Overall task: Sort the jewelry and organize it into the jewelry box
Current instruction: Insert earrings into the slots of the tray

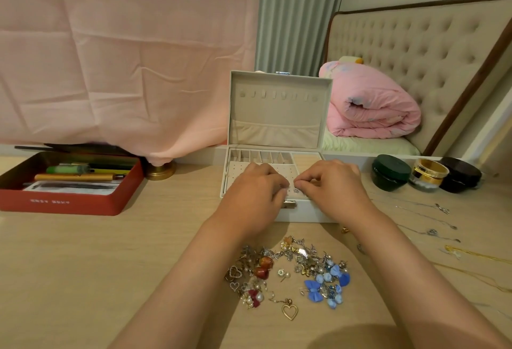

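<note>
Jewelry box is sitting open at the far middle of the table, lid standing upright. Both hands are working over its perforated earring panel, near the panel's front edge.

Left hand and right hand are both curling narrow, with their fingertips meeting. A small silver stud is showing just under the right fingertips. Whether either hand is pinching it, or it is already sitting in a hole, cannot be told, because the fingers are covering the contact.

Jewelry pile is lying loose near the front middle of the table, between the two forearms. Thin necklaces and a gold chain are trailing along the right side.

Risks, as judged:
- The stud is tiny and the holes are fine. A post missing its hole is likely dropping into the tray or bouncing onto the pale table, where it is hard to spot.
- The fingers are hiding the target hole, so the placing is going partly by feel.
- The forearms are flanking the pile closely. Pulling back low is risking a sweep that scatters pieces toward the front edge.
- The right forearm is passing near the necklaces, and a brush there is dragging or knotting the chains.
- The pile is mixing hooks, bows and pearls, so lifting one piece is apt to be pulling its neighbours along.
</note>
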Demonstrator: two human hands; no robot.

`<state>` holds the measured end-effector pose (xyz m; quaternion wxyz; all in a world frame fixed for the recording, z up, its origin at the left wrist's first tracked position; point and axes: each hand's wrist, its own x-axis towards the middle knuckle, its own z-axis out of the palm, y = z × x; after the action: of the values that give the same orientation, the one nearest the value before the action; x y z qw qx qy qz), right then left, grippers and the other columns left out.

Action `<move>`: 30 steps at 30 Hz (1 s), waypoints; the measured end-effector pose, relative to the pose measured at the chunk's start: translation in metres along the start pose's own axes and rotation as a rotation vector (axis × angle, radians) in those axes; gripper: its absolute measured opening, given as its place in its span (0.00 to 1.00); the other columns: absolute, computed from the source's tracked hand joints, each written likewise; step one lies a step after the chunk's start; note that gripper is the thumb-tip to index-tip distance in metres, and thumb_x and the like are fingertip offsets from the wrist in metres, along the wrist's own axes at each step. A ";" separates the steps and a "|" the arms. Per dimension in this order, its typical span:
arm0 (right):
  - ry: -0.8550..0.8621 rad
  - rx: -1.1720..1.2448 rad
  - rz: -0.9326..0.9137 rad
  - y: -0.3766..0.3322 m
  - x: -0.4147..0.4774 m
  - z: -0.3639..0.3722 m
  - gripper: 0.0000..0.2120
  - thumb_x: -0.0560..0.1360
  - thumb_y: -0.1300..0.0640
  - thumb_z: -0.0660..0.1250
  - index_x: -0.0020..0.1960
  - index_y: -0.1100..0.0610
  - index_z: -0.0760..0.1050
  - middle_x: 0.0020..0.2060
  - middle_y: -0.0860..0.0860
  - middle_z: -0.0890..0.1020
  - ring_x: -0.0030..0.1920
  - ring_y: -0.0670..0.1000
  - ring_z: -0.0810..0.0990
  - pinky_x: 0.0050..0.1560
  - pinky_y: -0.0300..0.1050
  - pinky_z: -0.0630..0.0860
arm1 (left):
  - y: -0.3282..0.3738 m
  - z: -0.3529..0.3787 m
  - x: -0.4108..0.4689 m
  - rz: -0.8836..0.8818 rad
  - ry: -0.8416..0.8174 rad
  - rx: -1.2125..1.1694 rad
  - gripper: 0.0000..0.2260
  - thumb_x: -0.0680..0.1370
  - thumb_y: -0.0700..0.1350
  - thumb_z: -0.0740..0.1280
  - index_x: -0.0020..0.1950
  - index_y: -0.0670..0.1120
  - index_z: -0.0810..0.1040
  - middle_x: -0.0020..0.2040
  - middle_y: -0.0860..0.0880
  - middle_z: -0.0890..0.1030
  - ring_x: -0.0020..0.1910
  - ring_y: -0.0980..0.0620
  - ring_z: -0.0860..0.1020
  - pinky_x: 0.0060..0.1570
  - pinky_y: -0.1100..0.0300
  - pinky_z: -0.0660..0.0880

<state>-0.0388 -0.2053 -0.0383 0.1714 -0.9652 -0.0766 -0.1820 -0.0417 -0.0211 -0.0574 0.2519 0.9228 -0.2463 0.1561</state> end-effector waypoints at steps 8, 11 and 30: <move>-0.017 0.251 0.027 0.002 -0.008 -0.031 0.04 0.77 0.51 0.71 0.46 0.43 0.83 0.41 0.36 0.81 0.41 0.37 0.77 0.47 0.40 0.74 | 0.005 -0.007 -0.005 0.015 0.030 -0.005 0.11 0.82 0.50 0.63 0.62 0.53 0.80 0.57 0.55 0.77 0.59 0.55 0.69 0.59 0.58 0.68; -0.093 0.231 -0.022 -0.001 -0.019 -0.043 0.04 0.77 0.52 0.71 0.49 0.43 0.84 0.43 0.38 0.83 0.38 0.33 0.76 0.41 0.35 0.69 | 0.012 -0.014 -0.009 0.058 0.068 0.006 0.08 0.80 0.48 0.65 0.57 0.53 0.81 0.51 0.57 0.77 0.54 0.56 0.70 0.54 0.59 0.69; -0.505 -0.151 -0.105 -0.036 -0.044 -0.011 0.03 0.75 0.53 0.72 0.46 0.48 0.85 0.41 0.46 0.85 0.43 0.49 0.82 0.45 0.45 0.79 | 0.019 -0.014 -0.035 -0.076 -0.418 0.025 0.06 0.76 0.46 0.70 0.51 0.54 0.86 0.46 0.55 0.82 0.45 0.55 0.79 0.51 0.56 0.78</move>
<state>-0.0907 -0.1800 -0.0344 0.0646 -0.9847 -0.1533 0.0509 -0.0829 -0.0147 -0.0528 0.1897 0.9467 -0.2564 -0.0452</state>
